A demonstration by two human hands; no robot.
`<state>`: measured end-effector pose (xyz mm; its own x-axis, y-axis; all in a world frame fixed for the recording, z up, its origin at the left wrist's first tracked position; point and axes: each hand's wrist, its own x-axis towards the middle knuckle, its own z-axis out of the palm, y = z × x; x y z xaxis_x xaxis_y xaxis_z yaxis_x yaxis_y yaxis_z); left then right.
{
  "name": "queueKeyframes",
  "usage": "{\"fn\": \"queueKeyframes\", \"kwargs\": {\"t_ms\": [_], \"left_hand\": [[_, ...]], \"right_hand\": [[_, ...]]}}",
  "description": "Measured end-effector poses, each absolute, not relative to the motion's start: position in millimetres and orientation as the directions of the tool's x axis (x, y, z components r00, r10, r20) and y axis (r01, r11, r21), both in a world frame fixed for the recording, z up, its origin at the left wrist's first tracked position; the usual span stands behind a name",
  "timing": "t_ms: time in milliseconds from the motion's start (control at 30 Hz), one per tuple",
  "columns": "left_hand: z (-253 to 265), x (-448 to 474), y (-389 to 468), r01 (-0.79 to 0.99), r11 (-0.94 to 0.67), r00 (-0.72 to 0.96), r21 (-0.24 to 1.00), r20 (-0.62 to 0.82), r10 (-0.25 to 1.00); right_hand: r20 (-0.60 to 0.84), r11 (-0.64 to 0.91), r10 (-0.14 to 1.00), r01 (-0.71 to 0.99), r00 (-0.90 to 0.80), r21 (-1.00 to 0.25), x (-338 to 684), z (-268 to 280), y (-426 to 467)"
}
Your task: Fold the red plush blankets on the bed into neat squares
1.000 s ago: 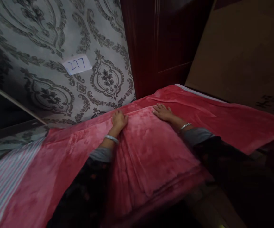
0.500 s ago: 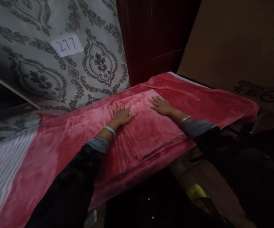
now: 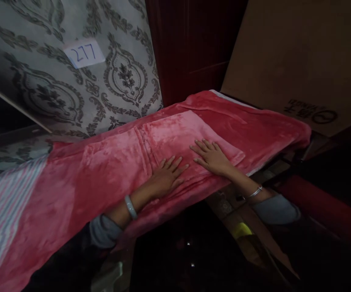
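1. Both hands are flat, fingers spread, gripping nothing. My left hand (image 3: 166, 178) presses the near-left part of the folded pink-red plush cloth (image 3: 175, 127); my right hand (image 3: 213, 158) lies on it farther right.
2. Location: the folded cloth sits on a wide spread of red plush fabric (image 3: 279, 125), mid-length, in front of the grey-and-white patterned wall (image 3: 127, 77). Can't tell whether both are one piece; the support underneath is hidden.
3. Risk: upper layers shear sideways. Cause: uneven push from my palms on soft pile.
4. Risk: the near side slips off. Cause: a pull towards me; the fabric hangs over that edge with a dark gap below.
5. Risk: creases get pressed in. Cause: the bunched folds left of the panel, if I push across them.
6. Risk: snag. Cause: the thin silver metal bangle (image 3: 253, 192) on my right wrist dragging on pile.
7. Direction: no obvious front end. Long axis looks to run from the wall side towards me, slanting right, across the spread's length. My hands cover the near part, so that's a judgement.
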<state>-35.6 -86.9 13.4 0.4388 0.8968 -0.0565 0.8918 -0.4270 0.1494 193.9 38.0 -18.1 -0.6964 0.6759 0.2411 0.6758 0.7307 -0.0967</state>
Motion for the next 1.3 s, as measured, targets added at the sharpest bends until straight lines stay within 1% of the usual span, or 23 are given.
{"fn": "queueKeyframes", "kwargs": {"t_ms": [67,133,200,233,300,333,400,467,567,633,733,867,933,1000,1133,1200,1300], "left_hand": [[25.2,-37.8,-83.3,0.881,-0.428,0.452,0.202,-0.089,0.888],[46.8,-41.5,-87.9,0.854,-0.43,0.475,0.292,-0.104,0.874],[69.7,-48.2,-104.2,0.842,-0.408,0.448,0.352,-0.037,0.893],[78.3,-52.5,-116.4,0.855,-0.38,0.399,0.353,0.022,0.917],[85.1,-60.8,-145.7,0.909,-0.28,0.249,0.308,0.135,0.959],[82.3,-63.6,-161.0,0.937,-0.215,0.172,0.277,0.17,0.97],[65.4,-64.3,-188.7,0.972,-0.086,0.043,0.22,0.194,0.98],[38.9,-57.6,-207.8,0.986,0.006,-0.037,0.167,0.188,0.981],[1.0,-39.2,-218.4,0.991,0.094,-0.113,0.092,0.229,0.967],[-13.4,-28.7,-217.8,0.987,0.145,-0.16,0.073,0.281,0.946],[-17.7,-24.4,-215.0,0.981,0.161,-0.189,0.109,0.336,0.923],[-10.9,-31.4,-214.6,0.963,0.131,-0.213,0.237,0.366,0.906],[-8.9,-33.0,-214.5,0.951,0.141,-0.238,0.274,0.361,0.902],[-8.8,-31.8,-214.0,0.954,0.16,-0.242,0.252,0.342,0.908],[-13.2,-27.8,-210.7,0.972,0.172,-0.215,0.162,0.308,0.927],[-18.1,-27.1,-207.4,0.974,0.173,-0.212,0.143,0.328,0.921],[-28.8,-26.7,-201.6,0.975,0.192,-0.222,0.115,0.406,0.886]], "right_hand": [[0.242,0.731,0.679,0.671,-0.693,-0.125,194.8,-17.0,41.5],[0.249,0.729,0.683,0.662,-0.687,-0.171,197.6,-13.3,41.4],[0.301,0.732,0.679,0.645,-0.67,-0.219,200.0,-8.3,33.9],[0.345,0.744,0.665,0.624,-0.662,-0.237,200.1,-5.8,27.0],[0.437,0.79,0.608,0.558,-0.663,-0.254,196.9,-2.5,7.9],[0.469,0.819,0.569,0.516,-0.676,-0.25,193.5,-2.6,-3.3],[0.495,0.866,0.496,0.445,-0.713,-0.227,183.9,-7.8,-26.6],[0.491,0.892,0.449,0.411,-0.747,-0.189,172.9,-19.3,-47.2],[0.493,0.893,0.439,0.424,-0.751,-0.15,161.8,-38.8,-65.9],[0.505,0.886,0.451,0.436,-0.736,-0.156,160.3,-45.3,-69.8],[0.502,0.882,0.468,0.421,-0.727,-0.212,161.3,-40.9,-68.5],[0.474,0.855,0.517,0.402,-0.713,-0.328,152.6,-25.7,-68.0],[0.45,0.843,0.535,0.418,-0.715,-0.338,143.7,-22.6,-70.9],[0.438,0.841,0.54,0.439,-0.719,-0.316,135.1,-23.9,-74.4],[0.471,0.853,0.522,0.449,-0.711,-0.267,125.2,-32.3,-76.4],[0.503,0.861,0.506,0.447,-0.701,-0.243,123.0,-36.9,-74.2],[0.566,0.886,0.455,0.41,-0.687,-0.215,120.7,-44.5,-69.8]]}}
